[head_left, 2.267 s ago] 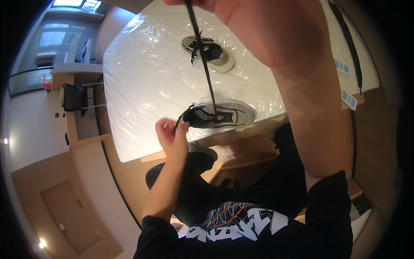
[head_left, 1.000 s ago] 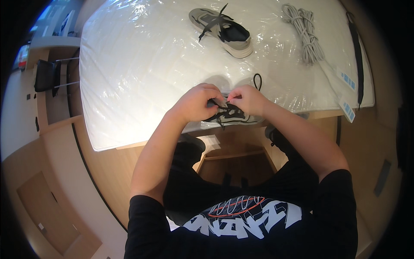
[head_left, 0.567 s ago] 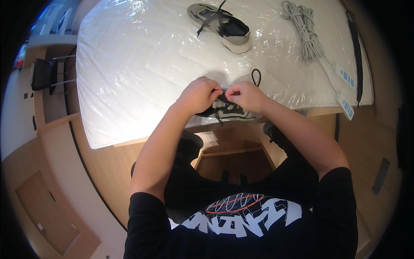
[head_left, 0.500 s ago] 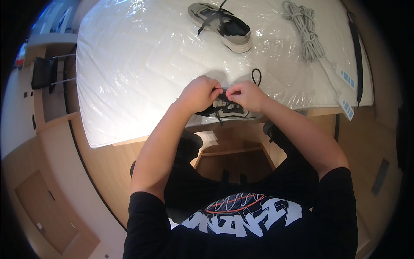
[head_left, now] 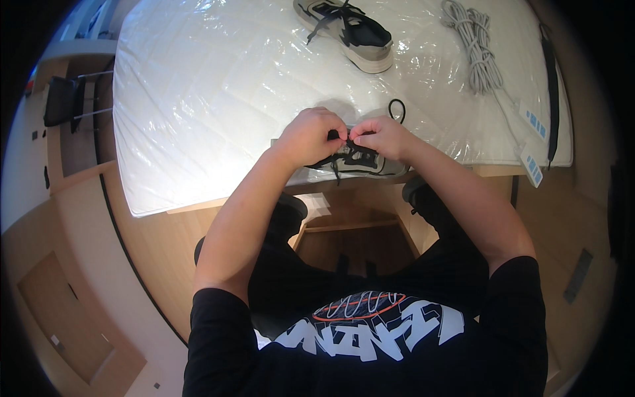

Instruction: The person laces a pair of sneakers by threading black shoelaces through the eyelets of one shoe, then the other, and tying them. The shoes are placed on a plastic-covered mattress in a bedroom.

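A grey and black sneaker (head_left: 374, 163) lies on its sole at the near edge of the plastic-covered mattress, partly hidden under my hands. My left hand (head_left: 309, 137) is closed in a pinch over its laces, and my right hand (head_left: 385, 137) pinches close beside it. Between the fingertips shows a bit of black shoelace (head_left: 349, 141), its ends mostly covered by fingers. A black lace loop (head_left: 397, 110) stands up beyond my right hand. Farther off, a matching sneaker (head_left: 360, 33) rests with its dark laces loosely tied.
The mattress (head_left: 211, 112) is wrapped in shiny clear plastic. At the right lie a bundled grey cable (head_left: 479, 49), white and blue tags (head_left: 532, 167) and a long black strap (head_left: 550, 99). A dark chair (head_left: 63, 100) stands at far left. My knees are below the bed edge.
The view has shifted slightly, so the far sneaker sits higher. My fingertips have come a little closer together over the near sneaker's laces, still pinching.
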Demonstrator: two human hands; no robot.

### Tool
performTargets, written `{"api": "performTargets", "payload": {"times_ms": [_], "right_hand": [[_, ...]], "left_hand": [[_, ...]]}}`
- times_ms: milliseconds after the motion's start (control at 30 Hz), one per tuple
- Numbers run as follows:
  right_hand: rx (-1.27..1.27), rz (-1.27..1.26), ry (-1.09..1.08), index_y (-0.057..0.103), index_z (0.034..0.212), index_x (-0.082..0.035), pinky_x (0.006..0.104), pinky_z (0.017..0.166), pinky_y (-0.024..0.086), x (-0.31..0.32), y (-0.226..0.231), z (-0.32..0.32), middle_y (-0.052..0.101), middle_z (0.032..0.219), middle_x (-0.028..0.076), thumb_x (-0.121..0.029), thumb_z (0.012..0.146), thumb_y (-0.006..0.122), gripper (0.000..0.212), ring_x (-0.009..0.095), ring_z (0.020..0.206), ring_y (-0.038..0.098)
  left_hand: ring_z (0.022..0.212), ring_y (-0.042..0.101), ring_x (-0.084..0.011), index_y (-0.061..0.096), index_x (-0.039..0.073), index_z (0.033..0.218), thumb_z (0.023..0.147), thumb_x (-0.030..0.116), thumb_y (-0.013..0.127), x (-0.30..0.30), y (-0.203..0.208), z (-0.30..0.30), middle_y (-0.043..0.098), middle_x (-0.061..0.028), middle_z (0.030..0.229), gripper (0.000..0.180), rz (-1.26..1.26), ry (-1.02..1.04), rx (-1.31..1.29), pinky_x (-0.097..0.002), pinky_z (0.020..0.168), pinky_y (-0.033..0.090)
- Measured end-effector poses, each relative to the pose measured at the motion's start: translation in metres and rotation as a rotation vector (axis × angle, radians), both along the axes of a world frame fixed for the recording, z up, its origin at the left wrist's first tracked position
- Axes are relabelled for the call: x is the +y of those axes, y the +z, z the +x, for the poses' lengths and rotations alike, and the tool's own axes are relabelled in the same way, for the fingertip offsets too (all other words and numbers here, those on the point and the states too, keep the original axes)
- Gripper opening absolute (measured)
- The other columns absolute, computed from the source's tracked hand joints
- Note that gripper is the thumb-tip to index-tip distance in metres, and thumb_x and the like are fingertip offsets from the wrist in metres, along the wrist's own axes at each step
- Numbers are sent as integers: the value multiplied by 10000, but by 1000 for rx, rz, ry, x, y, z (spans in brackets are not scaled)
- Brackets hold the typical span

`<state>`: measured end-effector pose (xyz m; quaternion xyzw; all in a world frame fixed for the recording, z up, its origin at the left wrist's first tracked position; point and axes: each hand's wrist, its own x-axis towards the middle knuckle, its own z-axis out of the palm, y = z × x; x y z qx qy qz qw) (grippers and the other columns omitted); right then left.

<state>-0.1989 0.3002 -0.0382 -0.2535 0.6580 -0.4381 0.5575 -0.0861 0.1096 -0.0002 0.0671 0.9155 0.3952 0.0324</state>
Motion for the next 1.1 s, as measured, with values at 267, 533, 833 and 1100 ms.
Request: {"api": "performTargets", "payload": {"times_ms": [267,533,833,1100], "right_hand": [[-112,-22,-3,702,978,-29,248,730,462,1,-8,-6,647,844,-13,-127,887,629,152,83,776,562],[27,-34,-116,695,951,-4,266,790,508,-3,-17,0,706,908,64,-49,828,674,133,116,835,640],[301,-199,-122,646,1031,-25,300,748,510,0,-3,12,696,882,100,-35,824,633,207,197,806,659],[1115,-384,223,601,1014,-99,409,723,485,1,16,23,615,816,72,-96,772,667,251,285,803,592]], "left_hand": [[878,614,-321,632,95,834,722,78,725,6,-2,1,650,-93,846,147,-61,30,14,-399,781,500],[900,613,-325,636,89,837,752,71,706,7,-6,1,659,-105,866,111,-60,56,-22,-409,790,497],[870,607,-334,614,89,851,755,75,713,8,-4,1,645,-120,859,138,-70,100,-21,-416,763,489],[887,606,-366,579,62,931,767,50,676,8,6,1,640,-144,848,191,38,215,-206,-440,766,487]]}}
